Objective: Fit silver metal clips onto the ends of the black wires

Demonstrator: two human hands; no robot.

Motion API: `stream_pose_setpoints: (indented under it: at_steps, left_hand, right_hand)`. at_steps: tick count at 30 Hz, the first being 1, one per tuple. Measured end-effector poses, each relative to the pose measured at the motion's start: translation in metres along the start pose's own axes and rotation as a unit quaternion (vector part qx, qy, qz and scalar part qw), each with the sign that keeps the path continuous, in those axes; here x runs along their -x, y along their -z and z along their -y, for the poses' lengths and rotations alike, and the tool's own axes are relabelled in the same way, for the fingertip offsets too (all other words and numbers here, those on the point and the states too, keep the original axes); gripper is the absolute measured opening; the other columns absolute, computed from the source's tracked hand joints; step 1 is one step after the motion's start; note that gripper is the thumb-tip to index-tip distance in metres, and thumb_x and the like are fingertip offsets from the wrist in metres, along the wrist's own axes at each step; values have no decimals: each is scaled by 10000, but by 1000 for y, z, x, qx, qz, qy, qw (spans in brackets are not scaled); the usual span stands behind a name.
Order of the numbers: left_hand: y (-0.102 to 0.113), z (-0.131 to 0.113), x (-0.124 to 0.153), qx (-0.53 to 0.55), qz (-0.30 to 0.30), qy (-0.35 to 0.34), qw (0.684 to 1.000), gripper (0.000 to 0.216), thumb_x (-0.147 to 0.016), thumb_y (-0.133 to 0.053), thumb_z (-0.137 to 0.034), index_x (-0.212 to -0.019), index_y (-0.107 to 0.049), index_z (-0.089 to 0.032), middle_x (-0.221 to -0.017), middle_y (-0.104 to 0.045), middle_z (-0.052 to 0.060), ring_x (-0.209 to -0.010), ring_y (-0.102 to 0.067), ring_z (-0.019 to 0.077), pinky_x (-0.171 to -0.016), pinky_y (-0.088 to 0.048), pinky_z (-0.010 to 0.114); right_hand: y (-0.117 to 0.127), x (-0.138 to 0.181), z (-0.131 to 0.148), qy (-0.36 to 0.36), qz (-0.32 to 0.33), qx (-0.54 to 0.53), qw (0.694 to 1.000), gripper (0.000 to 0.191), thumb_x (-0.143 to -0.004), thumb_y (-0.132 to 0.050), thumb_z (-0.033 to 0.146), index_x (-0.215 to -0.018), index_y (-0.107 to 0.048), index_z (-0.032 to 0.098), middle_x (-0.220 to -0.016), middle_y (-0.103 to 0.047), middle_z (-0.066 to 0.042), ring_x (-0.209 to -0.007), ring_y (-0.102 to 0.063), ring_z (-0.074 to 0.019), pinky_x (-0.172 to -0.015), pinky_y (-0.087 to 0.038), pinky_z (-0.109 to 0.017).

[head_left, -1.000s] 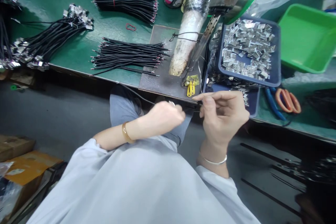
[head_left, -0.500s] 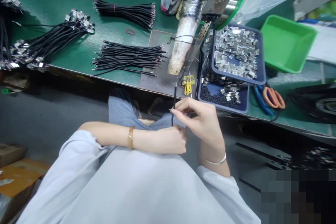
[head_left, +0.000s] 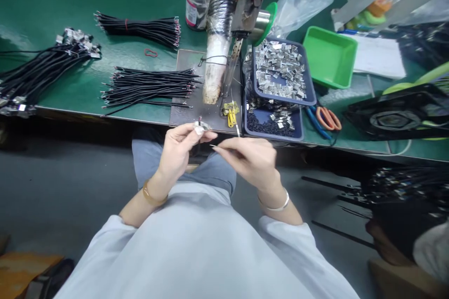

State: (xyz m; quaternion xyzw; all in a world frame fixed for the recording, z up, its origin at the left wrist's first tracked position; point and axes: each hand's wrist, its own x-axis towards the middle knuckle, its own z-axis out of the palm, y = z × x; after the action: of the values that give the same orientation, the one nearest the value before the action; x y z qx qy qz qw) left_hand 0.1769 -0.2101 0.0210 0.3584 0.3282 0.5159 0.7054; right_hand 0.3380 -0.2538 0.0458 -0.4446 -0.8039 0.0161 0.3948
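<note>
My left hand [head_left: 178, 147] pinches a short dark cable end [head_left: 200, 118] between thumb and fingers, over the front edge of the bench; a small whitish or silvery bit shows beside the thumb. My right hand [head_left: 249, 156] is closed in a pinch just to the right, apart from the left. A thin pale tip pokes out at its fingertips, too small to name. Beyond my hands lie a loose row of black cables [head_left: 150, 85] and a dark board [head_left: 182, 63]. Yellow clip-like pieces [head_left: 231, 117] rest on the board near my right hand.
A wrapped hose [head_left: 214, 67] hangs over the board beside a solder spool [head_left: 261, 25]. Blue trays of metal connectors [head_left: 280, 70], a green tray [head_left: 329, 58] and orange-handled pliers [head_left: 328, 119] stand right. Bundled cables [head_left: 140, 30] lie left. A person's head [head_left: 403, 229] shows lower right.
The view has shifted right. My left hand has risen from a fist near my lap to a pinch at the bench edge. The upright black cable is now mostly hidden.
</note>
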Motion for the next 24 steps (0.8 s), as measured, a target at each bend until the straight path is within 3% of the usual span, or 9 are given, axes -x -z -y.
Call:
stream_pose_setpoints:
  at_steps: [2,4,6,8,10,12,15,20,24]
  left_hand:
    - [5,-2,-4,41,-35,38,998,291,-610,-925,-424,-747,-803,-199,-517,-634,-25,-427,-534,56,-440,-444,156]
    - [10,-3,-7,46,-51,67,995,334,-539,-951,-390,-760,-803,-188,-466,-549,-57,-368,-370,8,-365,-265,134]
    - [13,0,-9,29,-62,91,993,347,-501,-952,-371,-732,-793,-166,-455,-502,-64,-387,-312,-2,-379,-191,146]
    - [14,6,-9,-2,-66,107,992,328,-492,-941,-356,-689,-782,-147,-446,-477,-62,-413,-314,5,-402,-185,162]
    - [13,14,-9,-36,-56,110,992,295,-508,-925,-341,-666,-779,-140,-444,-473,-59,-434,-325,16,-419,-203,176]
    - [12,20,-10,-61,-36,103,992,265,-525,-914,-333,-643,-775,-141,-453,-498,-52,-456,-349,27,-442,-252,189]
    - [11,26,-12,-80,-12,98,992,248,-536,-911,-330,-620,-770,-144,-488,-560,-30,-489,-407,47,-478,-327,204]
    - [14,30,-14,-86,0,110,990,279,-540,-929,-337,-628,-755,-137,-542,-607,-10,-523,-465,61,-506,-366,200]
    - [16,31,-13,-83,-5,128,988,352,-514,-947,-392,-616,-736,-130,-496,-547,-34,-488,-404,40,-479,-315,191]
  right_hand:
    - [14,5,-2,-28,-71,22,997,122,-914,-663,144,-967,-611,240,-689,-684,63,-464,-536,-56,-480,-427,-203]
    - [33,10,-12,-98,-103,44,989,229,-915,-631,137,-1104,-607,264,-681,-657,73,-400,-420,-56,-418,-352,-227]
    - [53,12,-30,-174,-49,86,980,278,-929,-600,153,-1178,-593,275,-689,-664,58,-448,-474,-87,-457,-349,-258]
    - [70,10,-57,-217,25,149,964,170,-919,-617,184,-1067,-633,266,-722,-690,18,-565,-571,-136,-556,-370,-300]
    - [83,4,-90,-247,31,220,943,85,-875,-685,211,-844,-622,257,-647,-636,8,-538,-500,-147,-578,-309,-326]
    - [90,-2,-121,-269,7,247,931,231,-855,-744,291,-718,-562,259,-595,-575,12,-514,-406,-136,-586,-268,-331]
    - [89,-11,-156,-267,13,227,936,322,-845,-768,403,-658,-554,252,-599,-574,8,-533,-412,-120,-598,-283,-319]
    - [78,-16,-193,-220,44,197,954,324,-769,-835,365,-594,-595,234,-500,-508,21,-526,-414,-120,-570,-276,-297]
    - [71,-12,-207,-233,60,165,956,340,-795,-782,262,-579,-520,245,-491,-458,13,-581,-476,-166,-595,-316,-307]
